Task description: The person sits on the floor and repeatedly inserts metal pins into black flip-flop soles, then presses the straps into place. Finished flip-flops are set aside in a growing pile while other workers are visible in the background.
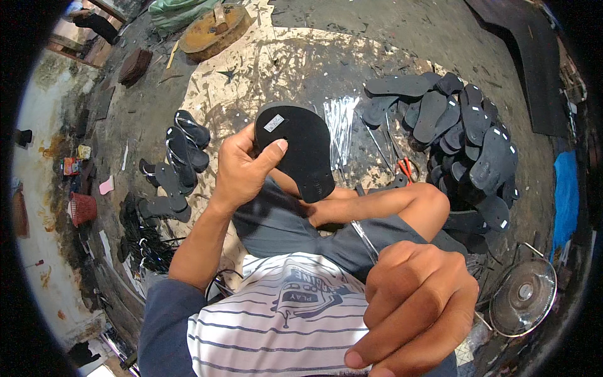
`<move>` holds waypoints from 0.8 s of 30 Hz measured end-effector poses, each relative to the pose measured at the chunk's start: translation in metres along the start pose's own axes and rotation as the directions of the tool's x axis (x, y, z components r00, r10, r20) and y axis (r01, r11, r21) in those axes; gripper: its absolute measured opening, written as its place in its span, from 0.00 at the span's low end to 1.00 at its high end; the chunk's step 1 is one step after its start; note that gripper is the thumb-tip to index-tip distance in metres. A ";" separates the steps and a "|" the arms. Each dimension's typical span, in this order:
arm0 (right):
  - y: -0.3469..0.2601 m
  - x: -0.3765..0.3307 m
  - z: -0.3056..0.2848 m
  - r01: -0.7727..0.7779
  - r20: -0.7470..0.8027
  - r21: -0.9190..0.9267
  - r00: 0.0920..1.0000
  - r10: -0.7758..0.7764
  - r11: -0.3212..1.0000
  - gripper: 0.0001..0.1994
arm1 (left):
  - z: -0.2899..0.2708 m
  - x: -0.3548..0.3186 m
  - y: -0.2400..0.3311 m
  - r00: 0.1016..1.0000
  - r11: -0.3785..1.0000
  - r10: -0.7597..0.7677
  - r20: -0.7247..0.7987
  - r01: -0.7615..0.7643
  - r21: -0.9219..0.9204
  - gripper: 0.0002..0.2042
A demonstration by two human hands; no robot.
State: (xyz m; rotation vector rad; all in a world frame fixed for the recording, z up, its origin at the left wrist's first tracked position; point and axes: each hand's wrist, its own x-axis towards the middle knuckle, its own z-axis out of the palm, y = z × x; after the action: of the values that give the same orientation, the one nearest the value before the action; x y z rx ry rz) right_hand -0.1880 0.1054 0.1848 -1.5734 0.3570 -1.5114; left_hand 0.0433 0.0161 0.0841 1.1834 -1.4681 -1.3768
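Observation:
My left hand (pixel 244 166) grips a black sandal sole (pixel 295 151) by its edge, thumb on the flat face. The sole is held up in front of my crossed legs; it has a small pale sticker and small holes. Close to the camera on the right, my right hand (pixel 421 308) is closed, its fingers curled. A thin silvery strip (pixel 364 240) sticks out from it toward my lap; whether it is a strap or a tool I cannot make out. Part of what the fingers pinch is hidden. Beyond the sole, a bundle of shiny white strips (pixel 341 125) lies on the floor.
Black soles (pixel 487 160) are heaped on the right, near orange-handled pliers (pixel 407 168) and a fan (pixel 522 292). Strapped sandals (pixel 182 151) and black straps (pixel 147 239) lie left. A round wooden block (pixel 213 34) stands far off; a red basket (pixel 81 208) is by the wall.

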 end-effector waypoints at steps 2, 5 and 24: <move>0.022 -0.001 -0.004 -0.193 -0.105 -0.249 0.980 0.171 0.949 0.04 | 0.004 0.001 0.006 0.999 1.000 0.031 -0.023 -0.031 -0.003 0.13; 0.073 -0.010 -0.009 -0.457 -0.318 -0.484 0.886 0.336 0.746 0.06 | 0.009 0.003 0.016 0.996 0.989 0.089 0.015 -0.090 0.114 0.13; 0.139 -0.023 -0.014 -0.285 -0.265 -0.821 0.958 0.113 0.495 0.08 | 0.034 0.004 0.021 0.974 0.828 0.222 0.050 -0.216 0.518 0.20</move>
State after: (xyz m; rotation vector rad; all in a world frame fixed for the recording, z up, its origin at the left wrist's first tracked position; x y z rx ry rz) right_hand -0.1544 0.0395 0.0638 -2.0186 1.5549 -1.3315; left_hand 0.0073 0.0212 0.1010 1.2881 -1.9772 -0.8281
